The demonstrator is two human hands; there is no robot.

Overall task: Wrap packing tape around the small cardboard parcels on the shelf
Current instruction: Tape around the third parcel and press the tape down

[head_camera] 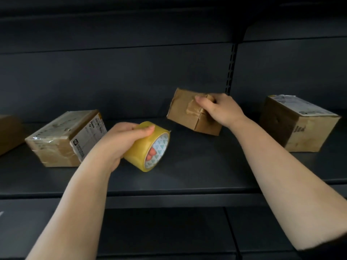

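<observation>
- The left hand curls its fingers over a roll of yellowish packing tape, just above the dark shelf.
- To its left lies a labelled parcel.
- Farther back, the right hand grips a small tilted parcel.
- A third parcel sits on the shelf at far right.

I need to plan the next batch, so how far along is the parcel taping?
Looks done: the parcel on the left shows shiny clear tape across its top and front. In hand: the left hand grips the tape roll, while the right hand holds the middle parcel tilted up; it shows only older brown tape. Left: that parcel, and perhaps the right parcel; I cannot tell its wrapping.
</observation>
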